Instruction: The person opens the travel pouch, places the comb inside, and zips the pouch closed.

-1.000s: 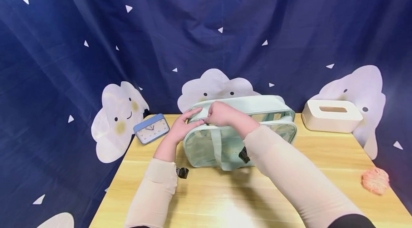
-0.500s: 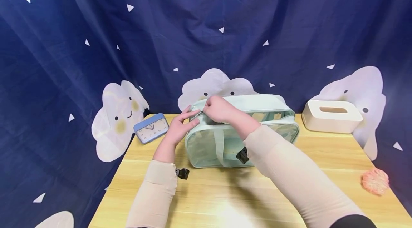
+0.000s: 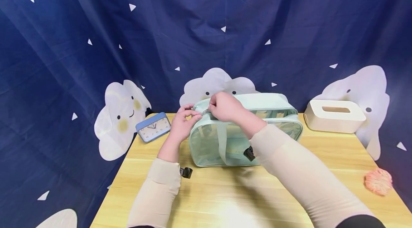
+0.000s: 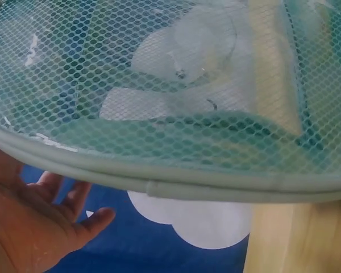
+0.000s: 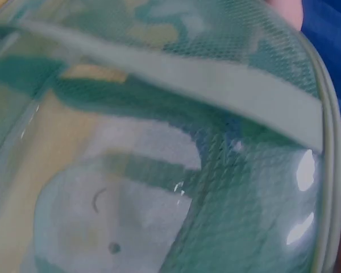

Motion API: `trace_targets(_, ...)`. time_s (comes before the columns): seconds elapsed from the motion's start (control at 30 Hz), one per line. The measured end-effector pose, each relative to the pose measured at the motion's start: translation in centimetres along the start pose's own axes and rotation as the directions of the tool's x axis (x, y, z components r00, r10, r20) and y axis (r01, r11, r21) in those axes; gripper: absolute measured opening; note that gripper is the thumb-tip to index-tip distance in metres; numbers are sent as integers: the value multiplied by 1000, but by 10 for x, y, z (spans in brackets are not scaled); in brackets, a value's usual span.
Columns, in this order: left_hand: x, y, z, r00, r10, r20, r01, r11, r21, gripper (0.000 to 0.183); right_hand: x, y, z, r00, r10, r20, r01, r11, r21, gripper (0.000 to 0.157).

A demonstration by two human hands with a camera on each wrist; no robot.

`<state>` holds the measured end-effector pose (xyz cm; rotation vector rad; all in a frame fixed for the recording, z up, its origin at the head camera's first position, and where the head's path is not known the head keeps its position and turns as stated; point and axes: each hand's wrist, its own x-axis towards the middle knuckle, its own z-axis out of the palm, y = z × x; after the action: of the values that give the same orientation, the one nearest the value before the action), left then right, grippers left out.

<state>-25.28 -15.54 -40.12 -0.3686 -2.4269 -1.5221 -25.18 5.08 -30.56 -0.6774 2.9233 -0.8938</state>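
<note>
A mint-green see-through zip bag (image 3: pixel 206 145) with mesh on its end panels stands upright on the table. Its top gapes to the right of the hands. My right hand (image 3: pixel 225 106) pinches the zipper pull (image 3: pixel 206 111) near the top left end, thumb and forefinger curled together. My left hand (image 3: pixel 184 122) is at the bag's top left corner, thumb and forefinger pinching it beside the zipper's end. In the left wrist view the other fingers of the left hand (image 4: pixel 40 227) spread loosely below the bag's piped edge. The right wrist view shows the bag's clear front and pale strap (image 5: pixel 216 85).
A blue desk clock (image 3: pixel 153 127) leans at the back left of the wooden table (image 3: pixel 206 196). At the back right stands a white tissue box (image 3: pixel 334 117). A pink fluffy ball (image 3: pixel 378 181) lies near the right edge. A dark blue curtain (image 3: pixel 167 24) hangs behind.
The right hand has shifted up and slightly right with the zipper pull. The left thumb and forefinger have drawn together at the corner, and the bag has shifted slightly.
</note>
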Motion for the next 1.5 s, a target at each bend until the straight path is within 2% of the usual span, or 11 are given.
trace_targets(0.17,2,-2,4,998,27,-57,-29,999,-26,12,-5,16,-7,988,-130,-77,132,991,9,28)
trace_targets(0.23,3,-2,5,997,31,-64,-33,999,-32,12,-9,22,-12,983,-158,-97,159,987,8,25)
trace_targets(0.57,7,-1,5,997,11,-79,-16,998,-60,14,-35,60,-49,963,-178,-201,184,983,9,23)
trace_targets(0.67,7,0,5,997,9,-81,-13,999,-50,14,-48,74,-59,959,-175,-223,180,984,0,22)
trace_targets(0.97,7,-2,4,997,30,-71,-31,1000,-5,11,-83,108,-85,954,-95,-285,98,995,-3,21)
trace_targets(1.17,7,-4,2,997,34,-64,-34,999,6,12,-96,124,-93,954,-64,-293,67,998,1,19)
trace_targets(1.5,12,-9,1,997,45,-67,-45,999,7,11,-119,151,-99,936,-53,-348,54,999,-7,15)
